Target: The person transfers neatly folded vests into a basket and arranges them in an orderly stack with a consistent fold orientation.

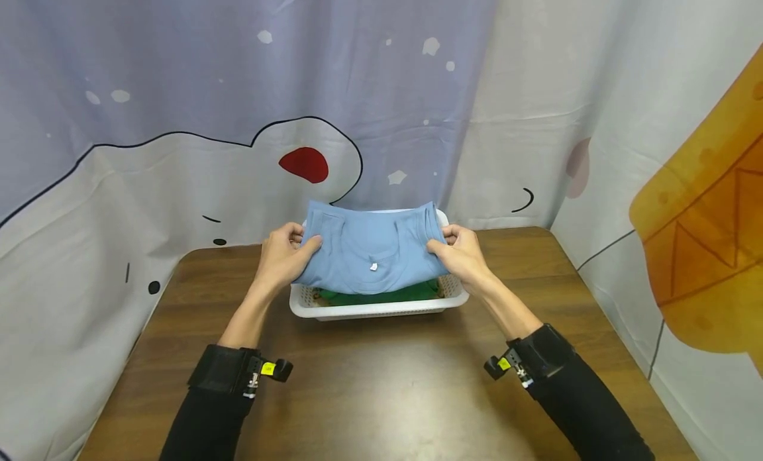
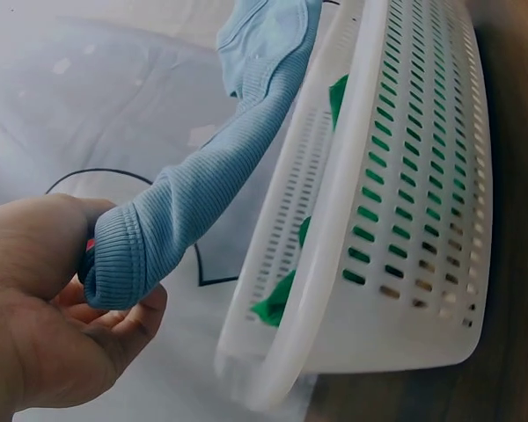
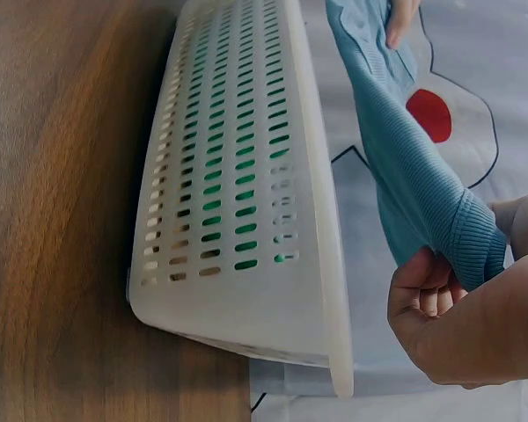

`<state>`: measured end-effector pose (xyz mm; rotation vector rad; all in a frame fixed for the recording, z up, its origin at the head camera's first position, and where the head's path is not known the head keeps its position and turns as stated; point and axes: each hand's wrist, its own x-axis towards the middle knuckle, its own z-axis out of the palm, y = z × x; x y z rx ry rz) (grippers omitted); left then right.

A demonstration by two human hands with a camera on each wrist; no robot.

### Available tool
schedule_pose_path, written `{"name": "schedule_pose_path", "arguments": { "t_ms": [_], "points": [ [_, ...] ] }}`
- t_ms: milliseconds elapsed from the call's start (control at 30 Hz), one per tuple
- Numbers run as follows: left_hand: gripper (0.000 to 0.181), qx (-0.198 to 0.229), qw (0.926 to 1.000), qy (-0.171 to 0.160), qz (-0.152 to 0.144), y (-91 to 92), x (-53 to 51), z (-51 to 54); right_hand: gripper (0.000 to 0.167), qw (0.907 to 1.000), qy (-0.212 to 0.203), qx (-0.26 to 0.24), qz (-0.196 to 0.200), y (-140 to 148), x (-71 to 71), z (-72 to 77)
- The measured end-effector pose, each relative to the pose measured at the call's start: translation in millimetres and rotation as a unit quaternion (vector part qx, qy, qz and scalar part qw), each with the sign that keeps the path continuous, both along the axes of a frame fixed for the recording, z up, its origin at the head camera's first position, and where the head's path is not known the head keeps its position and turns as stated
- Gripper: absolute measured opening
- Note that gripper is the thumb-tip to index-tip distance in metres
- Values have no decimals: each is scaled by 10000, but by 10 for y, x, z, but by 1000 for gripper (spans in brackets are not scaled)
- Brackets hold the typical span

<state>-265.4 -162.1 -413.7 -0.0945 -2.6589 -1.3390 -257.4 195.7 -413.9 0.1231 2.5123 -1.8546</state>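
A folded light-blue shirt (image 1: 369, 242) with a round neckline and a small white tag is held spread above a white plastic basket (image 1: 381, 310). My left hand (image 1: 286, 254) grips its left edge between thumb and fingers. At the opposite edge my right hand (image 1: 463, 252) pinches the cloth in the same way. In both wrist views the ribbed blue fabric (image 2: 194, 198) hangs between the hands, apart from the basket rim (image 3: 321, 193). Inside the basket lies green cloth (image 1: 381, 295), mostly hidden beneath the shirt in the head view.
The basket stands on a brown wooden table (image 1: 369, 381), near its far edge. Behind it hangs a printed curtain (image 1: 197, 189) with cartoon shapes. Another curtain part with an orange figure (image 1: 703, 249) hangs on the right.
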Motion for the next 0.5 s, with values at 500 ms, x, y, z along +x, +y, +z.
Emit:
{"name": "schedule_pose_path", "arguments": {
  "t_ms": [500],
  "points": [
    [32, -104, 9997, -208, -58, 229, -183, -195, 44, 9953, -185, 945, -3, -23, -134, -111]
  ]
}}
